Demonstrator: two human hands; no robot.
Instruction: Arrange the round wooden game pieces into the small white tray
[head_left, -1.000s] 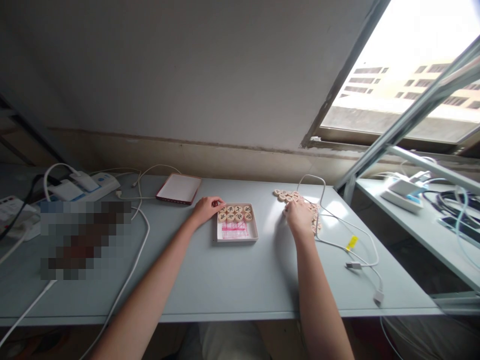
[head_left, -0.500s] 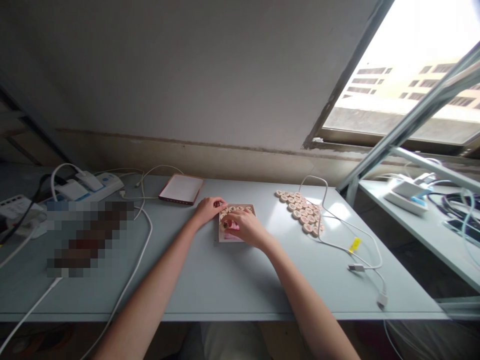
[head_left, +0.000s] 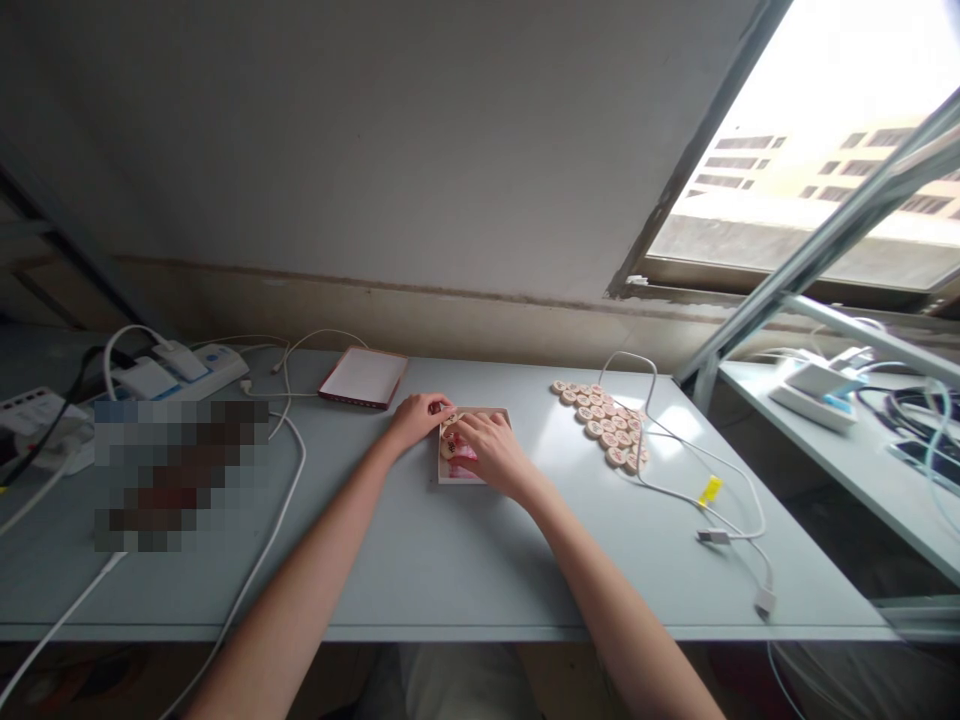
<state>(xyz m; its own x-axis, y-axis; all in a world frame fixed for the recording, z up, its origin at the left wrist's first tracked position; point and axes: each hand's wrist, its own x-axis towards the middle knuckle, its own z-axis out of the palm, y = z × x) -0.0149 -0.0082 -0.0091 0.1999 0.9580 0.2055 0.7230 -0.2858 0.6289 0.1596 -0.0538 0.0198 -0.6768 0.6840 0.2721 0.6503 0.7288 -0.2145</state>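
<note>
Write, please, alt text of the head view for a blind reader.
A person's right hand is over a white box of dark-marked xiangqi pieces, with the left hand at the box's left side. Red-marked xiangqi pieces lie grouped to the right by a white USB cable; a red-sided lid lies to the left.

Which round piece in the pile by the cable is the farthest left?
It's the piece at the back-left tip. Every other piece in the pile lies farther to the right.
</note>
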